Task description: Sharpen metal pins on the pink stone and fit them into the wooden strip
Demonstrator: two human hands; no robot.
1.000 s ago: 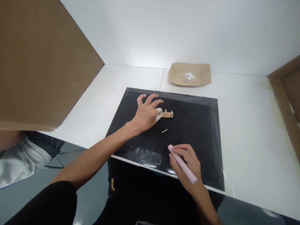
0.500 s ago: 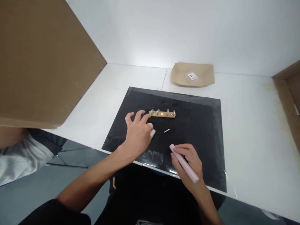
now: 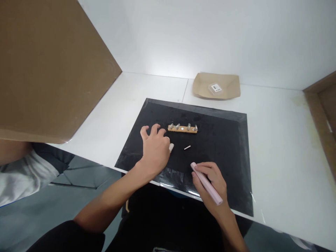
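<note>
A small wooden strip (image 3: 183,129) with several metal pegs standing on it lies on a black mat (image 3: 223,154). A tiny white pin (image 3: 187,147) lies loose on the mat just below the strip. My left hand (image 3: 154,148) rests on the mat to the left of the strip, fingers spread and holding nothing; white finger cots cover its thumb and one fingertip. Near the mat's front edge, my right hand (image 3: 212,182) is closed round a pink pen-shaped tool (image 3: 206,183), whose tip points up-left toward the pin.
A brown paper tray (image 3: 228,91) holding a small clear labelled packet (image 3: 215,88) sits at the back of the white table. A large cardboard panel (image 3: 44,70) stands at the left, another cardboard edge (image 3: 321,105) at the right. Another person's sleeve (image 3: 23,175) shows at lower left.
My left hand has let go of the wooden strip and drawn back toward me and to the left, uncovering the strip's left end. The right hand and pink tool have hardly moved.
</note>
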